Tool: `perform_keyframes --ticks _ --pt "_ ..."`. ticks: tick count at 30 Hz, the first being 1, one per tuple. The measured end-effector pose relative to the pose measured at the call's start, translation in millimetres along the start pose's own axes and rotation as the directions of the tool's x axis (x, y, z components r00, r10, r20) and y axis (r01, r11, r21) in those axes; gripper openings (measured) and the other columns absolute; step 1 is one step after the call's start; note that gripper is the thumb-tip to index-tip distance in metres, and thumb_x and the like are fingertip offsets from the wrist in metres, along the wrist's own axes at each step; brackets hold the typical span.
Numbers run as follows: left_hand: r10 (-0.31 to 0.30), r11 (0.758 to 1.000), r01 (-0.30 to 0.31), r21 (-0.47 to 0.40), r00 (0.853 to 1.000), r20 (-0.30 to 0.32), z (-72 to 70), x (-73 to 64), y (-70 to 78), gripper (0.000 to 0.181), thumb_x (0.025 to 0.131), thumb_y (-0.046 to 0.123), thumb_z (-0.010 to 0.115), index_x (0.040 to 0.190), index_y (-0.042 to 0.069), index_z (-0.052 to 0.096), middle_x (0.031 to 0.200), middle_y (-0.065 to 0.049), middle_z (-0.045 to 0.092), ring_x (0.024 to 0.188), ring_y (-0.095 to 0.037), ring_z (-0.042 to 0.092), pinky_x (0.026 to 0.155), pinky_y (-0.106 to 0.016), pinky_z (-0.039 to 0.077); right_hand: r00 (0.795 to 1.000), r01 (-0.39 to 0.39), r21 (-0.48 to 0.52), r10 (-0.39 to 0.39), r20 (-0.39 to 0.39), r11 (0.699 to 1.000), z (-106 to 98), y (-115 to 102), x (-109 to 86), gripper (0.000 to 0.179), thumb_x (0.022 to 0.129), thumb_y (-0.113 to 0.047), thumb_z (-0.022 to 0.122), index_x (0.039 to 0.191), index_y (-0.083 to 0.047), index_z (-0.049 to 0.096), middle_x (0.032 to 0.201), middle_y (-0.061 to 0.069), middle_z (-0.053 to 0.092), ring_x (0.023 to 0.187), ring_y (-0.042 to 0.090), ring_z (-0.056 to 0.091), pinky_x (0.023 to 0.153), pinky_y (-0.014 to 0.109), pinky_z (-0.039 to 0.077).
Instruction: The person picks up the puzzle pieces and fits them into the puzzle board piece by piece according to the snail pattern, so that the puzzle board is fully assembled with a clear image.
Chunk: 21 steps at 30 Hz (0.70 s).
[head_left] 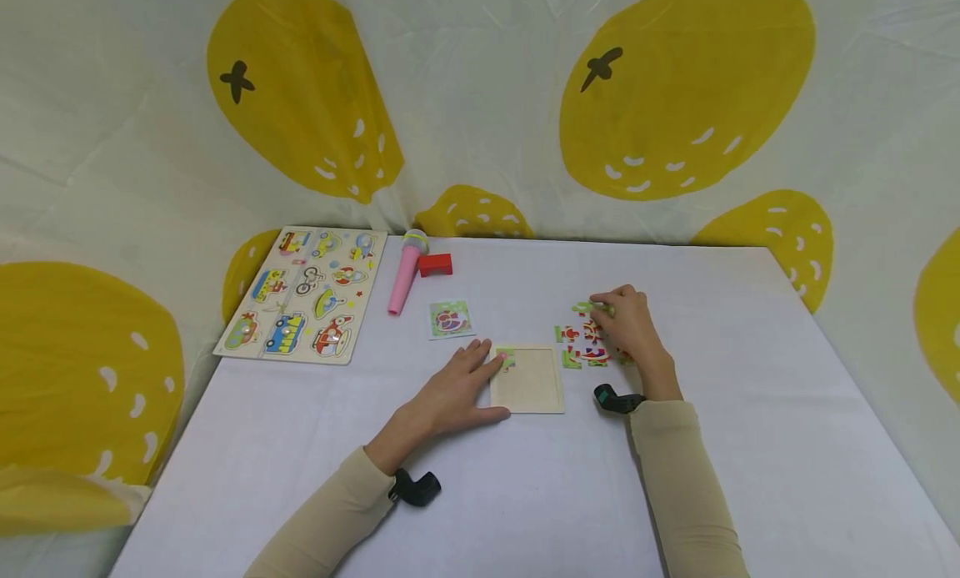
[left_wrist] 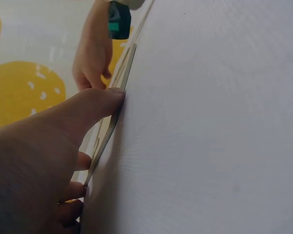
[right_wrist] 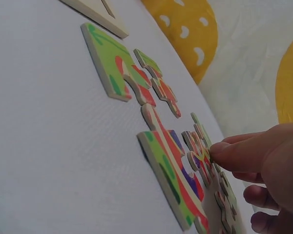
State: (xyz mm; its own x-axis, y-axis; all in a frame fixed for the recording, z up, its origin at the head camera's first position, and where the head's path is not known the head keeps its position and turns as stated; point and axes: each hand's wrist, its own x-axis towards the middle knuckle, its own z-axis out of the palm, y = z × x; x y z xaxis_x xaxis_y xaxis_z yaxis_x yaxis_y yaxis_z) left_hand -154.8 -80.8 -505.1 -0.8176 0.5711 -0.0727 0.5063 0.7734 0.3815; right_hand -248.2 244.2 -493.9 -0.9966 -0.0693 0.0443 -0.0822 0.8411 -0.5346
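A square wooden puzzle tray [head_left: 527, 394] lies in the middle of the table, with one green puzzle piece [head_left: 509, 359] in its upper left corner. My left hand [head_left: 459, 388] rests on the tray's left side, fingers extended and thumb [left_wrist: 110, 100] against its near edge. Right of the tray lies a group of loose puzzle pieces [head_left: 572, 358], green, red and purple. Over the far part of this group, my right hand [head_left: 630, 324] pinches a small green piece [head_left: 604, 309]; in the right wrist view its fingertips hide most of that piece.
A small picture card [head_left: 451, 319] lies beyond the tray. Farther left are a red block [head_left: 436, 265], a pink toy microphone [head_left: 406, 278] and a wooden vehicle puzzle board [head_left: 300, 294]. A curtain with yellow fruit shapes [head_left: 686, 86] hangs behind the table.
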Motion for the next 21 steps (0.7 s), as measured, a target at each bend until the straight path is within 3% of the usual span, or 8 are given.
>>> perform_keyframes --ticks 14,21 --pt "0.000 1.000 0.000 -0.003 1.000 0.003 -1.5 -0.6 0.2 0.086 0.089 0.062 0.063 0.157 0.019 0.034 0.167 -0.009 0.023 0.157 -0.025 0.015 0.128 -0.041 0.018 0.999 -0.025 -0.034 0.027 0.043 0.999 3.3 -2.1 0.5 0.036 0.100 -0.016 0.057 0.134 -0.003 0.063 0.129 0.025 0.046 0.121 0.043 0.037 0.099 0.058 0.040" --pt "-0.006 1.000 0.006 0.000 1.000 0.013 -0.3 -0.1 -0.2 0.086 0.089 0.063 0.062 0.158 0.019 0.033 0.168 -0.009 0.021 0.158 -0.025 0.014 0.128 -0.041 0.019 0.998 -0.061 0.007 0.061 0.033 0.998 4.6 -1.7 2.2 0.033 0.100 -0.016 0.058 0.131 -0.004 0.060 0.133 0.024 0.045 0.126 0.041 0.036 0.106 0.059 0.038"
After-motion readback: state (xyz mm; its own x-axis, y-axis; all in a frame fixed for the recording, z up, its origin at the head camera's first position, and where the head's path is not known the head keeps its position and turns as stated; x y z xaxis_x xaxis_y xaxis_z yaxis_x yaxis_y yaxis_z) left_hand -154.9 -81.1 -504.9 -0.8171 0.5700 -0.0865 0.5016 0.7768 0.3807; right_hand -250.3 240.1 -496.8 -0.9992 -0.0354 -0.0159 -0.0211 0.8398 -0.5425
